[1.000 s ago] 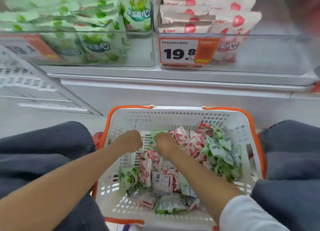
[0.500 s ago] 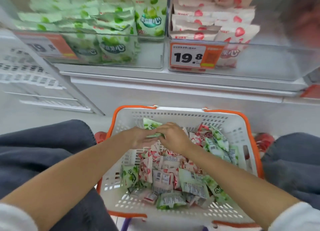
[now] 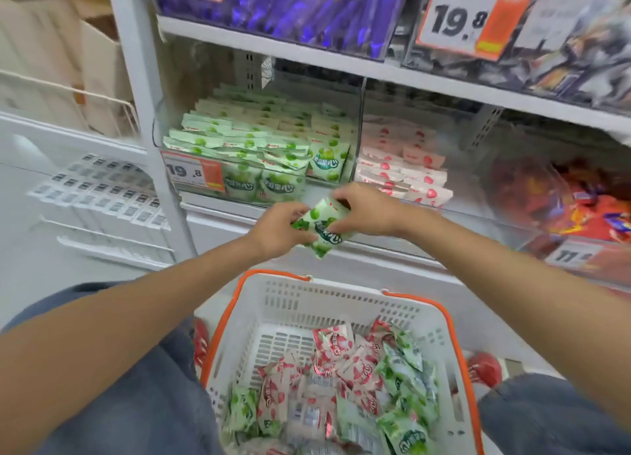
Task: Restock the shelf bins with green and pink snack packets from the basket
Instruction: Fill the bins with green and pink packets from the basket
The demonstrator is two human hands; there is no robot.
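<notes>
a single wide-angle view is taken from a camera worn on the head, aimed forward and down at a store shelf [image 3: 341, 66]. the green-packet bin [image 3: 246, 199] and the pink-packet bin [image 3: 478, 188] are framed at close range across the middle, within arm's reach. the basket [image 3: 341, 290] is caught low, between the knees [image 3: 146, 403], its near rim cut off by the bottom edge. the left hand [image 3: 276, 231] and right hand [image 3: 370, 212], both pinching a green packet [image 3: 324, 227], are centred above the basket's far rim. the shelf upright [image 3: 143, 96] is shown slanting.
</notes>
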